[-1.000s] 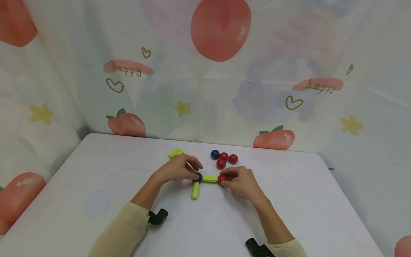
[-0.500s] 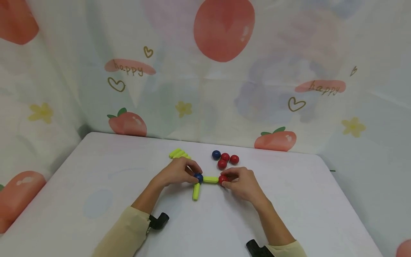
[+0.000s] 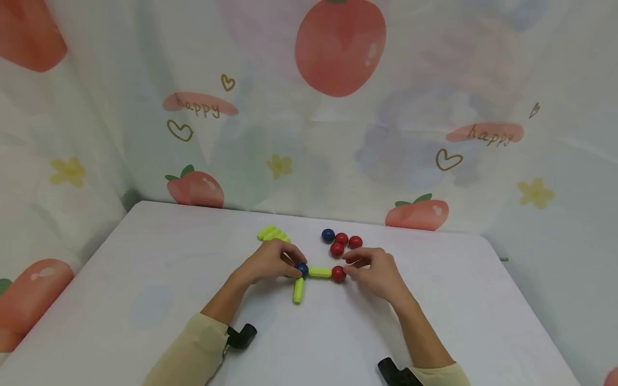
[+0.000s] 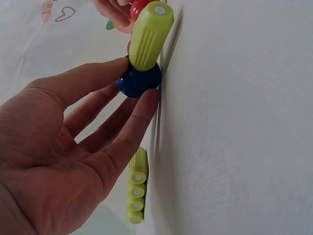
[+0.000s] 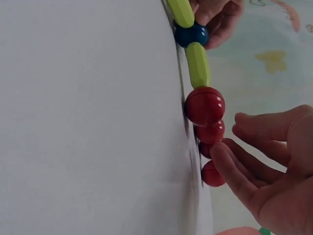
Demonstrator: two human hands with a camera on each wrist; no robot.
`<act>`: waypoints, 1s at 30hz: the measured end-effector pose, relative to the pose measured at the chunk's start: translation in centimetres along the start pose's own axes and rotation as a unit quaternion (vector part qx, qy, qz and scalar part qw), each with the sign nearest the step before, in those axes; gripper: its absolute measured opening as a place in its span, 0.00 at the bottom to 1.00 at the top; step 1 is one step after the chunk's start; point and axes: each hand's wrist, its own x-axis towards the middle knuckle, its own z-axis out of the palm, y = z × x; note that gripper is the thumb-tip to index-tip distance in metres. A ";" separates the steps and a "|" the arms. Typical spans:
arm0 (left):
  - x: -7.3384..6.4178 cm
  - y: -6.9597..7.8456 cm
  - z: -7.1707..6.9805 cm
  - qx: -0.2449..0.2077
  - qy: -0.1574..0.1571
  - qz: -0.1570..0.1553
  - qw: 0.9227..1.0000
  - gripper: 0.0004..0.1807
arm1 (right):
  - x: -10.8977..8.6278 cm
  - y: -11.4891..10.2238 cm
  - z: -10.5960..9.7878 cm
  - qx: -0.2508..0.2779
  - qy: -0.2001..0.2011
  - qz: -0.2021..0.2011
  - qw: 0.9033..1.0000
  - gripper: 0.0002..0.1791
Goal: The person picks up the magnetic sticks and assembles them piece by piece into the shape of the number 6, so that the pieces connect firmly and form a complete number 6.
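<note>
My left hand (image 3: 275,261) pinches a dark blue ball (image 4: 139,81) between thumb and fingers. Two yellow-green ridged rods meet this ball: one rod (image 3: 298,291) points toward me, the other rod (image 3: 319,273) runs right to a red ball (image 3: 338,274). White discs show on the rod ends. Just right of that red ball is my right hand (image 3: 376,271), its thumb and fingers spread. In the right wrist view a gap lies between the fingertips (image 5: 243,120) and the joined red ball (image 5: 204,106), and the hand holds nothing.
Behind the joined pieces lie a loose blue ball (image 3: 328,235) and several red balls (image 3: 355,242). Several yellow-green rods (image 3: 272,232) lie side by side beyond my left hand. The white table (image 3: 309,343) ends at a patterned cloth backdrop (image 3: 309,139).
My right hand has let go of the red ball and drawn back slightly to the right. My left hand still grips the blue ball. The head view has shifted slightly.
</note>
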 end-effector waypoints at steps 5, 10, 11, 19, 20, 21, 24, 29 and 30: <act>0.2 -0.6 0.5 -0.005 -0.017 0.001 1.000 0.11 | 0.9 1.2 -1.0 0.007 0.077 0.036 0.996 0.17; 0.3 -0.7 0.5 -0.004 -0.015 0.008 1.000 0.10 | 2.9 1.8 -1.5 0.020 0.056 0.062 0.996 0.24; 0.4 -0.6 0.4 -0.005 -0.013 0.009 1.000 0.10 | 3.3 1.9 -1.5 0.021 0.047 0.062 0.997 0.25; 0.5 -0.3 0.3 -0.016 -0.016 0.013 1.000 0.11 | 4.6 2.4 -1.4 0.016 0.042 0.071 0.996 0.22; 0.5 -0.3 0.2 -0.017 -0.016 0.014 1.000 0.11 | 4.7 2.5 -1.4 0.014 0.044 0.072 0.996 0.21; 0.5 -0.3 0.2 -0.019 -0.017 0.015 1.000 0.11 | 4.7 2.5 -1.4 0.012 0.045 0.072 0.996 0.21; 0.4 -0.2 0.0 -0.018 -0.015 0.016 1.000 0.11 | 4.8 2.6 -1.4 0.014 0.045 0.073 0.996 0.21; 0.2 -0.3 -0.4 -0.018 -0.012 0.014 1.000 0.11 | 4.5 2.4 -1.5 0.030 0.043 0.064 0.997 0.21; 0.1 -0.3 -0.5 -0.019 -0.012 0.014 1.000 0.11 | 4.4 2.3 -1.5 0.034 0.043 0.064 0.996 0.22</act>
